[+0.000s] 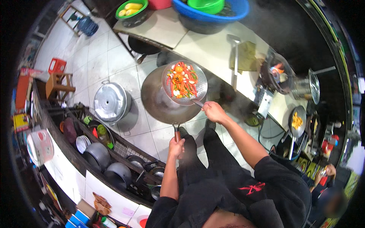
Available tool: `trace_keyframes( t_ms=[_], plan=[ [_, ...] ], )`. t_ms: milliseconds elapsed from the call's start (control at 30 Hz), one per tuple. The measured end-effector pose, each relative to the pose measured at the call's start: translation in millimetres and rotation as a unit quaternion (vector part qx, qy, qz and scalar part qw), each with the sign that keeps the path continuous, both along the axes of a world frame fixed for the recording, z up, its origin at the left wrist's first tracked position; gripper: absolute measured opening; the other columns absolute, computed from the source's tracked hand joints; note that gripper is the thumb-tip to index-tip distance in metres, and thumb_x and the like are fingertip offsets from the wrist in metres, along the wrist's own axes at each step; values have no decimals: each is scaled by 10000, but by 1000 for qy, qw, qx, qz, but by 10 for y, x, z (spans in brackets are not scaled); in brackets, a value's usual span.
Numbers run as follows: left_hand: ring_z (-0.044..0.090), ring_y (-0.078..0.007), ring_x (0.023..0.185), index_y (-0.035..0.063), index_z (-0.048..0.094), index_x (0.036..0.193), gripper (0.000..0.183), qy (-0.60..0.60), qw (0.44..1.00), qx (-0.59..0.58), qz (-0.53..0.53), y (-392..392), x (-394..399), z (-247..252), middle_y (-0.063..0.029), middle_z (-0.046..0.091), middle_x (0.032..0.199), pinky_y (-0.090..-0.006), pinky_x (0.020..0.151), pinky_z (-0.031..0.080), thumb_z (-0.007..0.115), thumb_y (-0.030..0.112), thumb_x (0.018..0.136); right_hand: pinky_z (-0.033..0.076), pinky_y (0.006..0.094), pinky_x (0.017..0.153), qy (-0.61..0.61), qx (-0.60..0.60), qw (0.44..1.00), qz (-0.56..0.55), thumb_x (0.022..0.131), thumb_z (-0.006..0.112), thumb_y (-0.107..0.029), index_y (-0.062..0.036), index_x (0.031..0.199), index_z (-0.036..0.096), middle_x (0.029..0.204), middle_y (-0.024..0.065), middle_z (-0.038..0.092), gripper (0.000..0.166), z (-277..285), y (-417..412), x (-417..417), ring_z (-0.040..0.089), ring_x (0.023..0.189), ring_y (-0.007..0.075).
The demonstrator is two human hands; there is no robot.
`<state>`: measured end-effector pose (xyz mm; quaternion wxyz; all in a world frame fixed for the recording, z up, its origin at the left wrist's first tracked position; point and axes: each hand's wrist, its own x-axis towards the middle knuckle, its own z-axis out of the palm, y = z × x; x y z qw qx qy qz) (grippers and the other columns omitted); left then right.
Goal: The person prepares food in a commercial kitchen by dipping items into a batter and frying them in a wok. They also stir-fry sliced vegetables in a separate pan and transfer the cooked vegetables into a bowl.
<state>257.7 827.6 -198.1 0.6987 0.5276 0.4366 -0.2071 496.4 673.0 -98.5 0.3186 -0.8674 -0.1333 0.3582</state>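
Note:
My left hand [176, 147] grips the wooden handle of a large wok [159, 109], held out over the tiled floor. In my right hand [212, 112] is the handle of a round perforated metal strainer [202, 85], which overlaps the wok's right part. Red chilies [189, 87], orange tomatoes [178, 77] and pale cloves or bulbs lie in the strainer. Steam or haze hangs around the wok and my left wrist.
A lidded metal pot [111, 101] stands on the floor at left. The tiled counter [199, 42] ahead holds a blue basin [212, 21], a ladle [236, 54] and a burner with fire [276, 71]. Shelved pots [97, 156] are at lower left. Another person's hands [325, 172] show at lower right.

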Motion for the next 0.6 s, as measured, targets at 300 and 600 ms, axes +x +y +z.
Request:
trace_keyframes(
  t_ms=[300,600],
  plan=[
    [493,-135,422,46,448,921,163,-43,993,61,-86,-372,-405,1803,-36,491,604,-291,387,426,597,104,888,458,340,638,22,72,984,-162,847,474,-199,12,862,639,709,106,592,268,1663,-1730,308,572,680,193],
    [476,-114,443,58,452,966,159,-144,976,-32,-160,-1444,657,2552,-11,478,619,-283,394,414,588,115,906,338,232,524,-86,97,952,-278,906,489,-179,-15,820,595,658,-24,457,213,2647,-3802,347,394,585,62]
  ],
)
